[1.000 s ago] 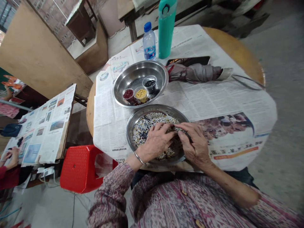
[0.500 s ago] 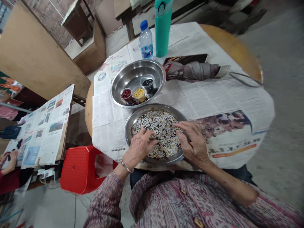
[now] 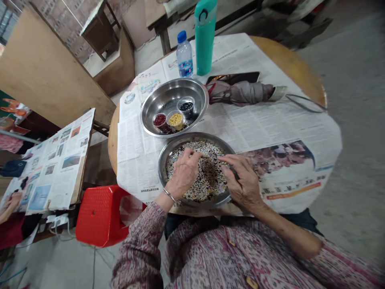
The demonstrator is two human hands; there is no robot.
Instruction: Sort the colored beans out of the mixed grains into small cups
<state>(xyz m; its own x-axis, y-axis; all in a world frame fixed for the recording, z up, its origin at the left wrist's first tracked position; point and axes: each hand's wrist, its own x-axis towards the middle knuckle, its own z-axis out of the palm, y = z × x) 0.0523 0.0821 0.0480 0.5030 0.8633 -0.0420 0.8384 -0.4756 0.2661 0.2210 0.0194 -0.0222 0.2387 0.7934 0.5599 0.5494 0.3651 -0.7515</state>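
A shallow steel basin [image 3: 162, 166] in front of me holds white grains [image 3: 207, 192] mixed with yellow, dark red and black beans. My left hand [image 3: 185, 170], with a silver bracelet at the wrist, is over the left part of this mix. Its fingers are bent and drawn together, and whatever they hold is hidden. At the basin's right rim is my right hand [image 3: 242, 178], thumb and forefinger apart with a gap between them. Behind stands a second steel basin [image 3: 153, 98] with clear cups of red beans [image 3: 160, 120], yellow beans [image 3: 175, 119] and black beans [image 3: 186, 107].
Newspaper [image 3: 237, 120] covers the round table. Toward its back stand a water bottle [image 3: 184, 58] and a teal bottle [image 3: 205, 44], near a folded umbrella [image 3: 243, 92] and a phone [image 3: 234, 77]. A red stool [image 3: 98, 214] is at left; another person's hand [image 3: 12, 204] shows beyond it.
My left hand has shifted up and slightly right over the grains, and its thumb has gone out of sight. My right hand has stayed nearly in place.
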